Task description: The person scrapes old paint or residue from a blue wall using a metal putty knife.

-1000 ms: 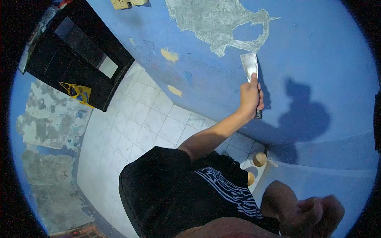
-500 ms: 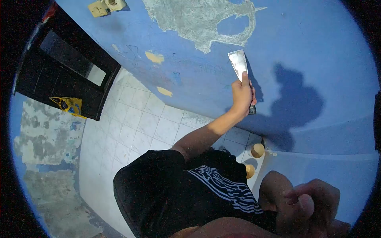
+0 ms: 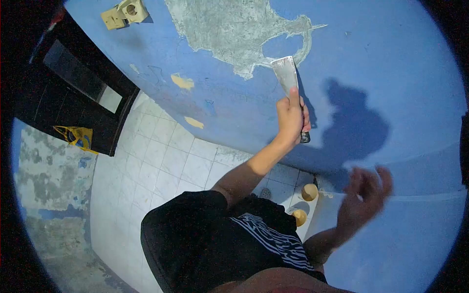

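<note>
My left hand point(image 3: 291, 119) is wrapped around the dark handle of a paint scraper point(image 3: 285, 74), thumb laid along the base of its metal blade. The blade points up, its broad edge at the lower border of a bare grey patch point(image 3: 220, 34) in the blue wall point(image 3: 381, 53). A ring of scraped paint beside that patch encloses a blue island. My right hand point(image 3: 364, 200) is raised lower right, fingers apart and loosely bent, slightly blurred, with nothing in it.
Cream electrical sockets point(image 3: 124, 14) are on the wall at upper left. A dark door point(image 3: 63, 93) has a yellow bag point(image 3: 80, 137) at its bottom. Two round yellowish containers point(image 3: 309, 192) sit low near the wall corner. White tiles point(image 3: 161, 151) cover the floor.
My right hand has risen from the lower right and its fingers have spread. The scraper's edge has moved up to the grey patch's border. The view has shifted slightly.
</note>
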A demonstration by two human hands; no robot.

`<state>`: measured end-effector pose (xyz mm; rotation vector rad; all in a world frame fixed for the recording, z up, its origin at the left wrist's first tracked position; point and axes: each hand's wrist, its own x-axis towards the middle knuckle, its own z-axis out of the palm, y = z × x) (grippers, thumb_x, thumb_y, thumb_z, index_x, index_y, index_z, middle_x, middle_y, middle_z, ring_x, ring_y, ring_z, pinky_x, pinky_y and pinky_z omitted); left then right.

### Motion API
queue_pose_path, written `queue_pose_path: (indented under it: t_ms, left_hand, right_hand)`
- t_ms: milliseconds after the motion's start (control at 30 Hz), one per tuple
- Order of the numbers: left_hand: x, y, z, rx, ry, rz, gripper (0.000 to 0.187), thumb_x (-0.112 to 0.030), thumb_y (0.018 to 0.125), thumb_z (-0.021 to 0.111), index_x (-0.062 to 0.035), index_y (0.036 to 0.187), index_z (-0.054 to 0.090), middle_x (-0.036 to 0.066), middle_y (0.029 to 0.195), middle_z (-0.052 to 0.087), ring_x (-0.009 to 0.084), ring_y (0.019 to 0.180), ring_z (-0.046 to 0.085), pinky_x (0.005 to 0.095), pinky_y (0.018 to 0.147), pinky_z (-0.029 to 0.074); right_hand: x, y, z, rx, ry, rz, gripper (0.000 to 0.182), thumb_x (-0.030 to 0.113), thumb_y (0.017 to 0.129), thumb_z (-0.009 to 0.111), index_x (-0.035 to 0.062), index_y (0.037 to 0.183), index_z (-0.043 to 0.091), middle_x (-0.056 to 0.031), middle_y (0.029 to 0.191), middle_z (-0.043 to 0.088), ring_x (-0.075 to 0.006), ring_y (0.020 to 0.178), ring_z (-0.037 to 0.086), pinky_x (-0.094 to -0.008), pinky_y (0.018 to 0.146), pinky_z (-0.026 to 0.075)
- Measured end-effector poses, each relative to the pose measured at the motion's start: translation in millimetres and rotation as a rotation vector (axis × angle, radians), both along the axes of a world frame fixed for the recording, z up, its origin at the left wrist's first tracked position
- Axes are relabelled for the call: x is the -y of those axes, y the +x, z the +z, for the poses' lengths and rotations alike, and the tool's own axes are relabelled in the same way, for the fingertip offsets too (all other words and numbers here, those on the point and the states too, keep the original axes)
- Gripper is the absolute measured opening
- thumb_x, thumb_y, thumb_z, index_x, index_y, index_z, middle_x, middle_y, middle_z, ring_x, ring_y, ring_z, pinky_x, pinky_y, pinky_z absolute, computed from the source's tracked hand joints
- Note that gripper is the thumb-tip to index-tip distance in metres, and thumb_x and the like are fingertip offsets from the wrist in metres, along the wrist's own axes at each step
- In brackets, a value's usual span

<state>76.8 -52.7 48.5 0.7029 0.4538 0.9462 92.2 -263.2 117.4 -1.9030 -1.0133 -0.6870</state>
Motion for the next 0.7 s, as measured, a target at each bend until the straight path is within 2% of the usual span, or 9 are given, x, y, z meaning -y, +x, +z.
queue_pose_path:
  t_ms: [67, 167, 267, 333, 467, 533, 600, 633, 700]
  left_hand:
    - [2.1, 4.1, 3.5, -0.040, -0.012, -0.039, 0.049, -0.052, 0.100, 0.045, -0.0092, 0.077, 0.041, 0.003, 0.055, 0.040, 0.0110, 0.038, 0.036, 0.0267, 0.032, 0.030]
    - [10.4, 5.7, -20.7, -0.034, -0.034, -0.131, 0.049, -0.052, 0.100, 0.046, -0.0087, 0.077, 0.042, 0.002, 0.054, 0.039, 0.0112, 0.037, 0.035, 0.0267, 0.032, 0.029]
    - [-3.0, 5.5, 21.5, 0.003, 0.052, -0.019, 0.050, -0.052, 0.100, 0.047, -0.0087, 0.076, 0.041, 0.002, 0.053, 0.038, 0.0110, 0.036, 0.034, 0.0267, 0.031, 0.028]
    - [-2.1, 6.2, 23.3, 0.015, 0.044, -0.090, 0.050, -0.052, 0.100, 0.047, -0.0087, 0.076, 0.041, 0.002, 0.053, 0.038, 0.0110, 0.036, 0.034, 0.0268, 0.031, 0.028]
    - [0.1, 0.1, 1.6, -0.061, 0.067, -0.175, 0.050, -0.053, 0.100, 0.047, -0.0096, 0.074, 0.041, 0.001, 0.053, 0.038, 0.0108, 0.037, 0.033, 0.0263, 0.031, 0.028]
    - [-7.7, -1.1, 25.8, -0.047, 0.084, -0.145, 0.050, -0.053, 0.100, 0.047, -0.0102, 0.074, 0.041, 0.001, 0.054, 0.038, 0.0106, 0.037, 0.033, 0.0260, 0.031, 0.028]
    - [-16.1, -2.1, 53.2, -0.006, 0.112, -0.106, 0.049, -0.054, 0.099, 0.047, -0.0117, 0.074, 0.041, 0.000, 0.054, 0.039, 0.0100, 0.038, 0.033, 0.0255, 0.032, 0.028]
    - [-18.5, -5.5, 54.8, -0.003, 0.116, -0.109, 0.049, -0.054, 0.099, 0.047, -0.0117, 0.074, 0.041, 0.000, 0.054, 0.039, 0.0100, 0.038, 0.033, 0.0255, 0.032, 0.028]
    - [-22.0, -9.2, 54.7, -0.020, 0.111, -0.149, 0.050, -0.054, 0.099, 0.047, -0.0117, 0.074, 0.041, 0.000, 0.054, 0.038, 0.0100, 0.038, 0.033, 0.0255, 0.032, 0.027]
  right_hand:
    - [-33.6, 7.1, -5.6, -0.304, -0.211, 0.020, 0.043, 0.024, 0.089, 0.071, 0.0102, 0.126, 0.054, -0.0106, 0.083, 0.068, -0.0203, 0.060, 0.064, -0.0329, 0.058, 0.051]
    - [-67.7, 26.1, -24.2, -0.391, -0.326, 0.043, 0.047, 0.027, 0.090, 0.069, 0.0117, 0.131, 0.052, -0.0115, 0.085, 0.068, -0.0247, 0.061, 0.066, -0.0358, 0.059, 0.052]
    - [-93.8, 49.3, -33.3, -0.218, -0.390, 0.088, 0.049, 0.028, 0.092, 0.066, 0.0125, 0.136, 0.049, -0.0130, 0.089, 0.069, -0.0302, 0.064, 0.067, -0.0390, 0.058, 0.053]
    - [-109.3, 61.3, -27.3, 0.037, -0.409, 0.100, 0.050, 0.026, 0.094, 0.062, 0.0124, 0.139, 0.046, -0.0139, 0.094, 0.069, -0.0316, 0.069, 0.068, -0.0409, 0.057, 0.054]
    - [-131.9, 72.3, -11.9, 0.031, -0.396, 0.068, 0.053, 0.020, 0.093, 0.064, 0.0178, 0.143, 0.045, -0.0129, 0.086, 0.067, -0.0288, 0.070, 0.067, -0.0386, 0.061, 0.053]
    - [-142.3, 78.6, -15.5, 0.171, -0.390, 0.069, 0.058, 0.020, 0.092, 0.064, 0.0206, 0.145, 0.042, -0.0136, 0.093, 0.068, -0.0325, 0.075, 0.068, -0.0406, 0.063, 0.055]
    - [-150.1, 81.2, -17.3, 0.191, -0.368, 0.103, 0.058, 0.024, 0.093, 0.062, 0.0251, 0.146, 0.039, -0.0122, 0.092, 0.067, -0.0313, 0.074, 0.068, -0.0413, 0.060, 0.056]
    - [-152.8, 82.0, -15.7, 0.216, -0.343, 0.136, 0.058, 0.028, 0.094, 0.059, 0.0296, 0.147, 0.036, -0.0108, 0.092, 0.065, -0.0301, 0.073, 0.068, -0.0421, 0.058, 0.057]
    - [-156.1, 81.3, -9.7, 0.223, -0.335, 0.131, 0.058, 0.028, 0.094, 0.059, 0.0293, 0.148, 0.036, -0.0104, 0.090, 0.065, -0.0301, 0.073, 0.068, -0.0416, 0.058, 0.057]
